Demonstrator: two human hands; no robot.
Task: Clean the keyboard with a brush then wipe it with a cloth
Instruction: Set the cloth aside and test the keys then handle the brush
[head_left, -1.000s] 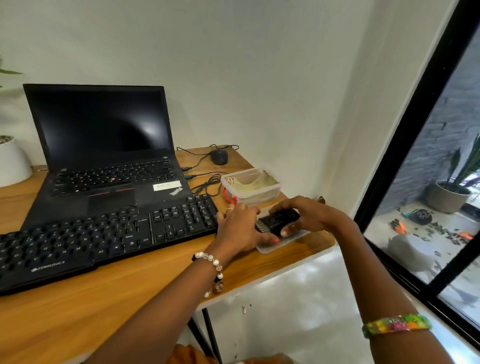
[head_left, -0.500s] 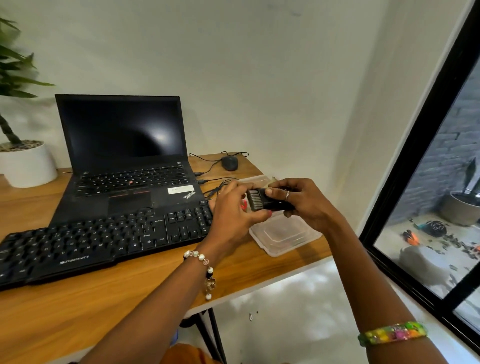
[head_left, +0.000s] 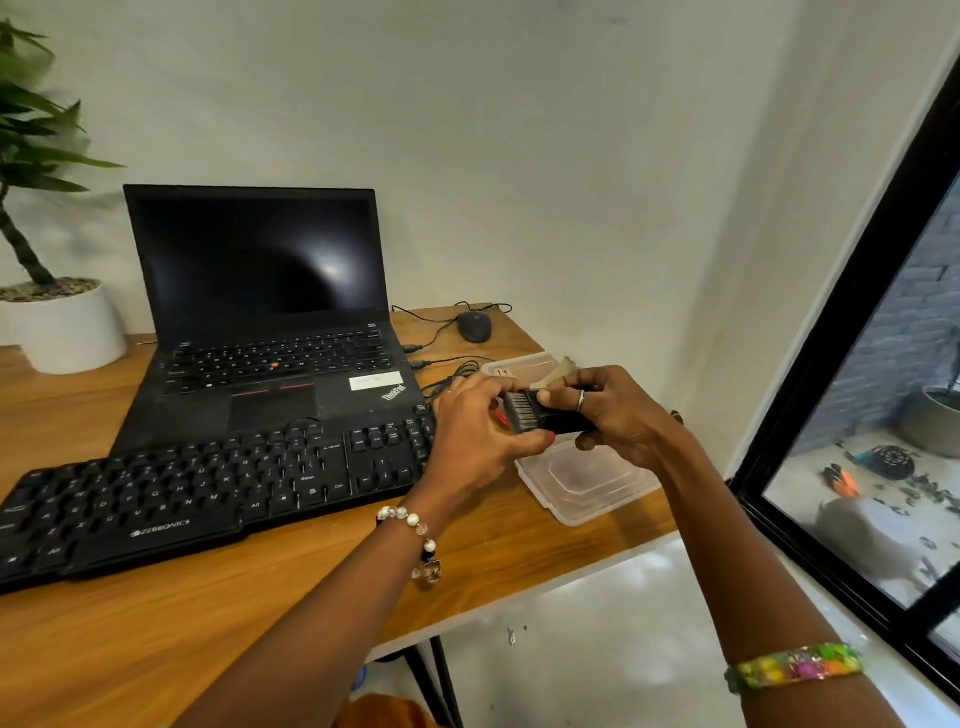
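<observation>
Both hands up off the table, meeting on the brush. Left hand grips the bristle end, thumb under, fingers curled over the top. Right hand clamps the black body from the other side, ring on one finger. Brush is horizontal, held clear of the surface, bristle end toward the left hand.

Table: wood top, under both forearms and running off to the left.

Laptop: open, screen dark, left of the hands and further back.

Keyboard: black, in front of the laptop, its right end just beside and partly behind the left hand. Nothing touching the keys.

Potted plant: white pot, far left, well apart from the hands.

Clear plastic lid: flat on the table directly below the right hand.

Clear container: just behind the hands, mostly hidden by them; something pale inside, cannot tell what.

Mouse: behind the hands near the wall, cable trailing toward the laptop.

Bead bracelet on the left wrist, multicolour band on the right forearm.
</observation>
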